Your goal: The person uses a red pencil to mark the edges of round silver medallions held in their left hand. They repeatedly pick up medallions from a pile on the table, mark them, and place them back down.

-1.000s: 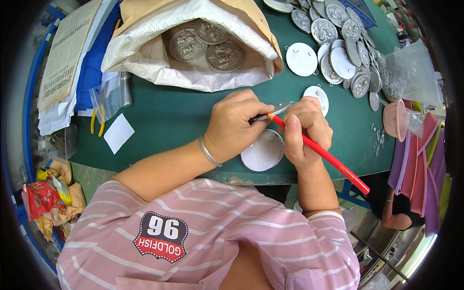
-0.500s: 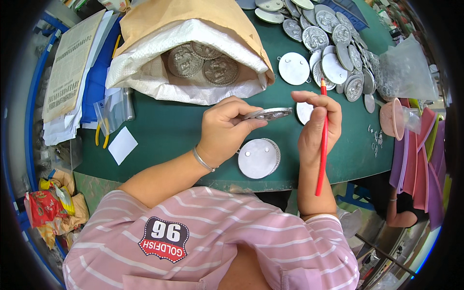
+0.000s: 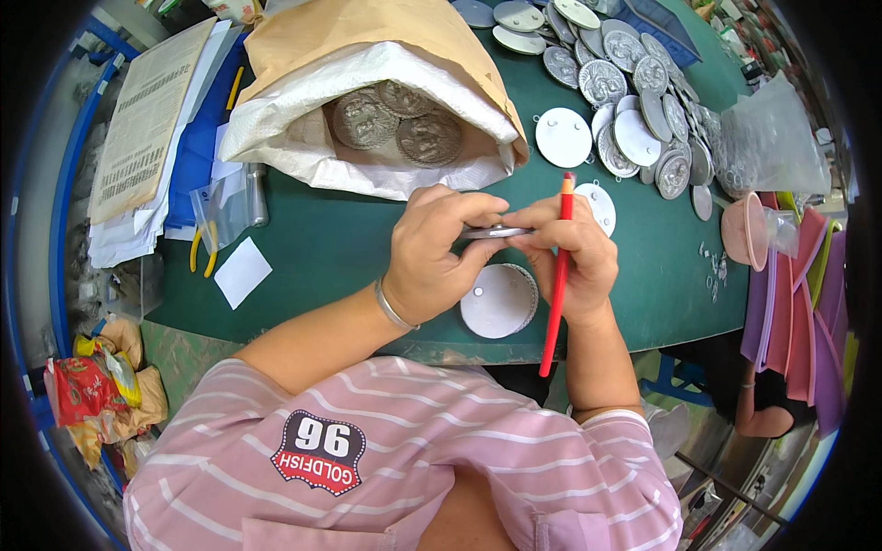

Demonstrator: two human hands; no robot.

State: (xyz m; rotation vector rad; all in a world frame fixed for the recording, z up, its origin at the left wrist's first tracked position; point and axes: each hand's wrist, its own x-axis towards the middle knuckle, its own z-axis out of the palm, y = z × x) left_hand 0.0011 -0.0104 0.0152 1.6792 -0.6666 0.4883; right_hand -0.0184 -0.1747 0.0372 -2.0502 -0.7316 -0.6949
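In front of me, a round silver-coloured metal medallion (image 3: pixel 494 232) is tilted nearly edge-on between my two hands. My left hand (image 3: pixel 424 243) pinches its left edge with thumb and fingers. The fingertips of my right hand (image 3: pixel 583 253) close on its right edge. A red pencil (image 3: pixel 557 294), point end away from me, is tucked along the right hand's fingers. Nearer to me, a medallion (image 3: pixel 496 310) lies with its plain back up, partly hidden by my hands. Beyond the right hand another plain-backed medallion (image 3: pixel 602 209) shows in part.
A paper-covered white sack (image 3: pixel 285 170) gapes toward me with several medallions inside. Many more are heaped (image 3: pixel 634 138) at the far right, near a blue crate (image 3: pixel 663 29). Yellow-handled pliers (image 3: pixel 204 250), white paper (image 3: pixel 242 273) and a pink cup (image 3: pixel 746 230) lie around the green table.
My right hand has moved left and in to the medallion, now gripping its right edge, the pencil still in it. The left hand keeps its hold, with the medallion now more edge-on.
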